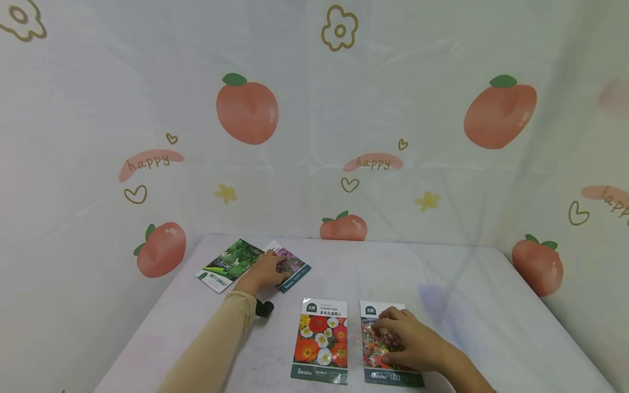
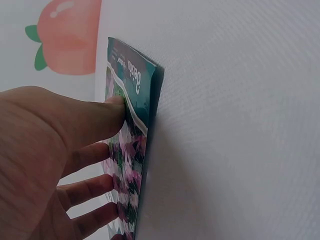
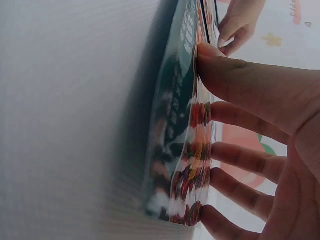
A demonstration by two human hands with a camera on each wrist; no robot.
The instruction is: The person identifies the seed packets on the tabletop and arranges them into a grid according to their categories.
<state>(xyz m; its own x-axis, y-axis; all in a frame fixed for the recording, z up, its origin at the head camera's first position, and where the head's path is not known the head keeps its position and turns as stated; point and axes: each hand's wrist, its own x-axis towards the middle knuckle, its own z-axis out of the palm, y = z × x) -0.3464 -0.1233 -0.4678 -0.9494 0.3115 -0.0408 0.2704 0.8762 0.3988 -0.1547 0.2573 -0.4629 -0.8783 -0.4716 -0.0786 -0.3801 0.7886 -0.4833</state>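
Observation:
At the back left of the table, my left hand (image 1: 266, 271) rests its fingertips on a seed packet (image 1: 296, 266) with pink-purple flowers. In the left wrist view, thumb and fingers are spread over the face of that packet (image 2: 131, 165). My right hand (image 1: 417, 341) touches a second seed packet (image 1: 369, 338), printed with mixed red and orange flowers, at the front right. Spread fingertips lie on its printed face (image 3: 192, 160) in the right wrist view, and the hand covers part of it.
A poppy seed packet (image 1: 321, 341) lies flat just left of the right hand's packet. Behind the left hand, a green seed packet (image 1: 231, 262) lies at an angle. A small black device (image 1: 264, 309) sits by the left wrist. Fruit-printed cloth (image 1: 295, 191) hangs around the white table (image 1: 393, 267).

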